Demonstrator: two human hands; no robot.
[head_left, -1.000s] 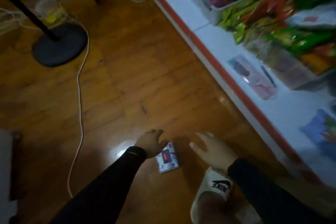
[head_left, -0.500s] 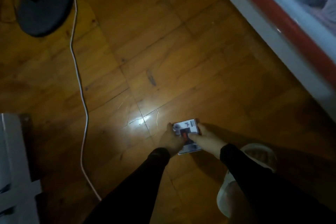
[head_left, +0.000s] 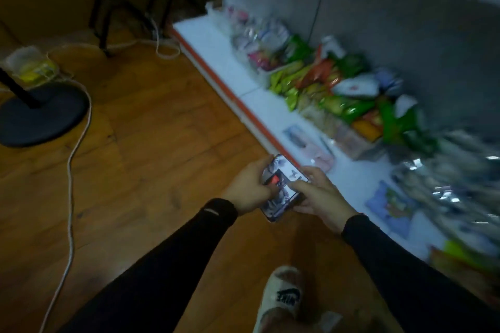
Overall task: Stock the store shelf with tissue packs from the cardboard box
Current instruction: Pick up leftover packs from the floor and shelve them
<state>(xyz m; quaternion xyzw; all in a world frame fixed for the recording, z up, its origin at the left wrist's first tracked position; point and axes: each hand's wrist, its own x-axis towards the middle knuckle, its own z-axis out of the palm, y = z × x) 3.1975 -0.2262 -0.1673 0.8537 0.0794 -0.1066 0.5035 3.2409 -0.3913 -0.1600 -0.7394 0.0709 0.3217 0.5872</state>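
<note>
A small flat tissue pack point(head_left: 284, 189), white with a dark and red print, is held above the wooden floor between both hands. My left hand point(head_left: 250, 186) grips its left edge with curled fingers. My right hand point(head_left: 316, 192) holds its right edge, fingers laid over the top. The low white shelf point(head_left: 216, 46) with an orange front strip runs just to the right of the hands. Two other flat packs lie on it: a pink pack point(head_left: 308, 147) and a blue pack point(head_left: 389, 205). The cardboard box is out of view.
Piled snack bags point(head_left: 332, 89) fill the back of the shelf. A round black stand base point(head_left: 40, 116) sits at the left, with a white cable point(head_left: 71, 170) trailing across the floor. My slippered foot point(head_left: 281, 297) is at the bottom.
The pack lay on the floor a second ago; both hands closed on it and lifted it. The view has swung up toward the shelf.
</note>
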